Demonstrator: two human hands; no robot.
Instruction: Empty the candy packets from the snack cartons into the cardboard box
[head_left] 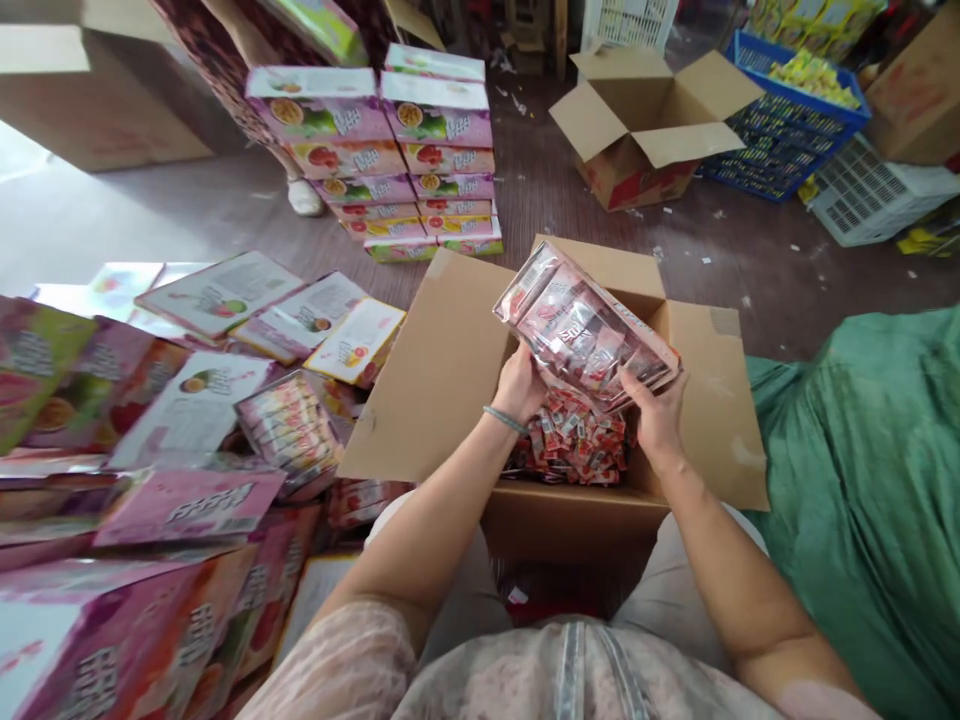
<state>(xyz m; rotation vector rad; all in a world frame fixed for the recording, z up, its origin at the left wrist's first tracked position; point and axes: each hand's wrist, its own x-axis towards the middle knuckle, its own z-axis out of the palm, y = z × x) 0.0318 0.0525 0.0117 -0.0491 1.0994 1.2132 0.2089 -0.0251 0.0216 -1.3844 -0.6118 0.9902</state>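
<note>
Both of my hands hold a clear-topped pink display box (581, 325) filled with small wrapped packets, tilted above an open cardboard carton (431, 370). My left hand (523, 385) grips its lower left side, fingers partly hidden beneath. At the lower right corner, my right hand (657, 415) has its thumb on the front and the other fingers mostly out of sight. Inside the carton, under the box, lies a heap of small red and white packets (574, 445). The carton stands between my knees with its flaps folded outward.
Flattened and filled fruit-print boxes (191, 505) pile up at left. Stacked fruit-print boxes (442, 150) stand ahead, with another person's foot (304, 198) beside them. Farther back are an open carton (637, 120) and a blue crate (780, 130). Green cloth sacking (870, 480) bulges at right.
</note>
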